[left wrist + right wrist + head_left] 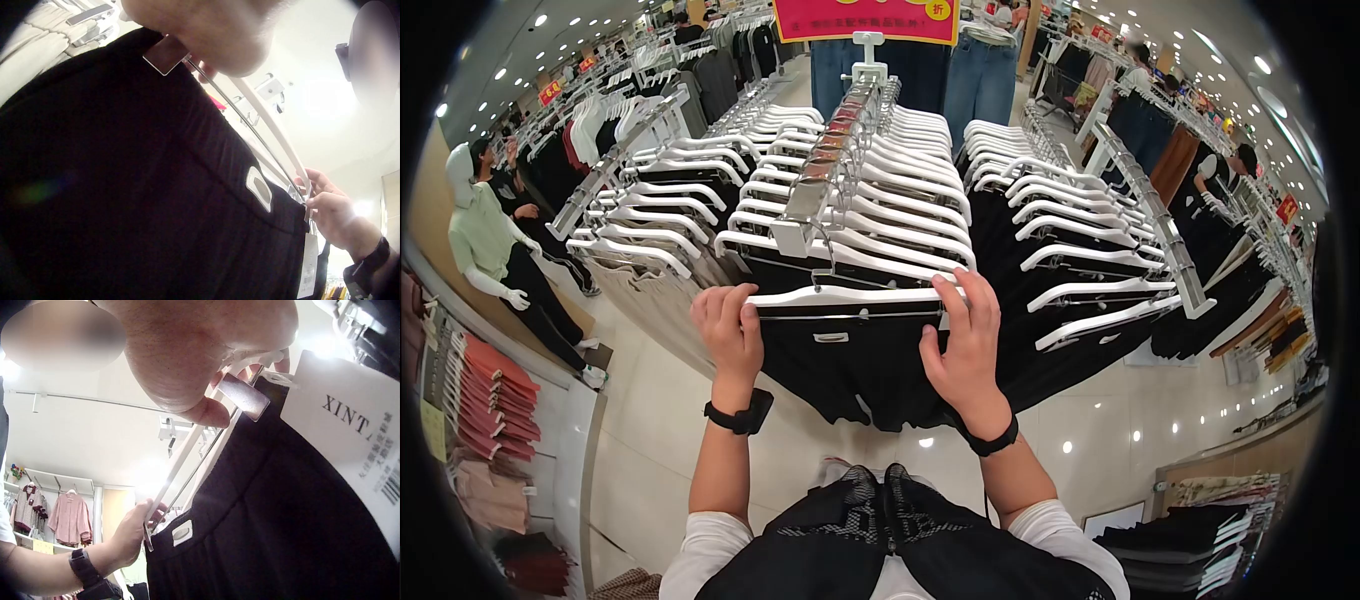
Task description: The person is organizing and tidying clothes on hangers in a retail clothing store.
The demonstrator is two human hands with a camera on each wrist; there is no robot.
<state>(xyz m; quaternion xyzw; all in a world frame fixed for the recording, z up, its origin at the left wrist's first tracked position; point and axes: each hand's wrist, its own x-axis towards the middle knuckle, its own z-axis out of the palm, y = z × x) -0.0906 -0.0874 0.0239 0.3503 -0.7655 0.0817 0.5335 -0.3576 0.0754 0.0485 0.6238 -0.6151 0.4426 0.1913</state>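
Both hands hold a white clip hanger [830,297] at the front end of the middle rack. My left hand [732,325] grips its left end and my right hand [968,345] its right end, thumbs toward me. From the hanger hangs a black garment [850,360] with a waistband and a small pale label [831,338]. Metal clips pinch the waistband: the left clip [166,55] shows in the left wrist view, the right clip [245,397] in the right wrist view. Beside the right hand hangs a white printed tag [350,425]. The garment's lower legs or hem are foreshortened.
Behind the held hanger, several white hangers [910,205] line the middle rail [795,235]. Side rails carry beige garments [665,305] on the left and black garments [1000,270] on the right. A mannequin [490,235] stands at left. Folded clothes lie on the lower right shelf [1180,540].
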